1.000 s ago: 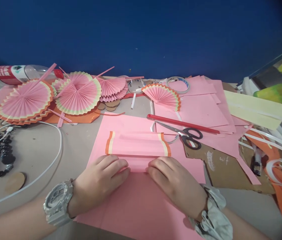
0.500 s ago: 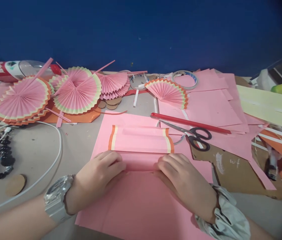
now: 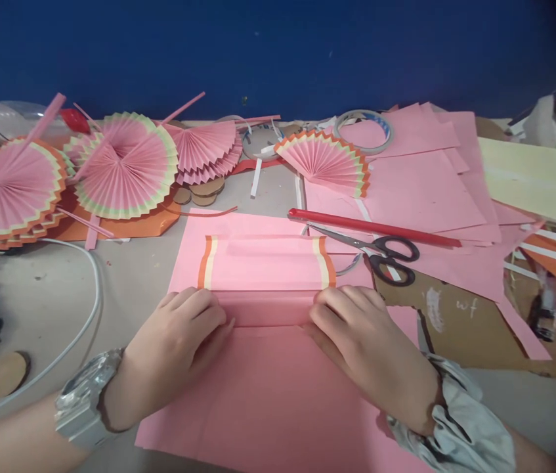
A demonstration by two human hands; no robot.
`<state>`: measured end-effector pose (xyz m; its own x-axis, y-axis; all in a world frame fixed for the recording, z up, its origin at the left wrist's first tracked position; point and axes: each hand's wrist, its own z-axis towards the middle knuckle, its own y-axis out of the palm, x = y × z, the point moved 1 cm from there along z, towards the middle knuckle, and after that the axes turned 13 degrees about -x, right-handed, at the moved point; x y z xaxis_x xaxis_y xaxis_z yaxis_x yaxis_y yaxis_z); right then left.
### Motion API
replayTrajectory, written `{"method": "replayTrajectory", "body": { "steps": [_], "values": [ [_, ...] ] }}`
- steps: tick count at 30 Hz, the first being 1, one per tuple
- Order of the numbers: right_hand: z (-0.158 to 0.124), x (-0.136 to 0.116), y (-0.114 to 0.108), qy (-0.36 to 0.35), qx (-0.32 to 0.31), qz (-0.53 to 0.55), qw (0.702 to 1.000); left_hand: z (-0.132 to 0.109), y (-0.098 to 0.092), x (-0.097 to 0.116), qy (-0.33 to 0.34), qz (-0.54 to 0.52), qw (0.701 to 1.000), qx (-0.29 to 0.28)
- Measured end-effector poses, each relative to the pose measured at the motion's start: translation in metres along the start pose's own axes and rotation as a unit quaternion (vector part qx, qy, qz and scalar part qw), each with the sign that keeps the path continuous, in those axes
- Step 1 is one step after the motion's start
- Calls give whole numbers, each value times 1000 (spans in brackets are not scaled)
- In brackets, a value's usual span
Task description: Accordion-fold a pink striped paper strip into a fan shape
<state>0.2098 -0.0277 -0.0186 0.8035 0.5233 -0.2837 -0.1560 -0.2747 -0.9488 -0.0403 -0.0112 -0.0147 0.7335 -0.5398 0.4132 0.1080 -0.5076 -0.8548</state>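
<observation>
A pink paper strip (image 3: 265, 266) with orange and cream bands at both ends lies partly pleated on a large pink sheet (image 3: 278, 394). My left hand (image 3: 174, 341), with a grey watch on the wrist, pinches the near fold of the strip at its left end. My right hand (image 3: 366, 345), with a grey scrunchie on the wrist, pinches the same fold at its right end. Both hands have curled fingers pressed on the paper.
Black-handled scissors (image 3: 381, 253) and a red rod (image 3: 371, 226) lie right of the strip. Finished pink paper fans (image 3: 120, 164) spread along the back left, one more fan (image 3: 324, 161) at centre. Tape roll (image 3: 363, 128), brown cardboard (image 3: 459, 322), white cable (image 3: 85, 315), loose pink sheets (image 3: 420, 190).
My hands have slid apart along the fold, from its middle toward the two ends. The view has tilted down a little, so the table items sit higher and more to the left.
</observation>
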Motion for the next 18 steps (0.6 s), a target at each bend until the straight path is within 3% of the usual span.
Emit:
{"method": "replayTrajectory", "body": {
  "steps": [8, 18],
  "values": [
    [-1, 0, -3, 12, -11, -5, 1000, 1, -2, 1, 2, -13, 1000, 18],
    [-2, 4, -4, 4, -21, 29, 999, 2, -8, -15, 93, -34, 995, 18]
  ]
}}
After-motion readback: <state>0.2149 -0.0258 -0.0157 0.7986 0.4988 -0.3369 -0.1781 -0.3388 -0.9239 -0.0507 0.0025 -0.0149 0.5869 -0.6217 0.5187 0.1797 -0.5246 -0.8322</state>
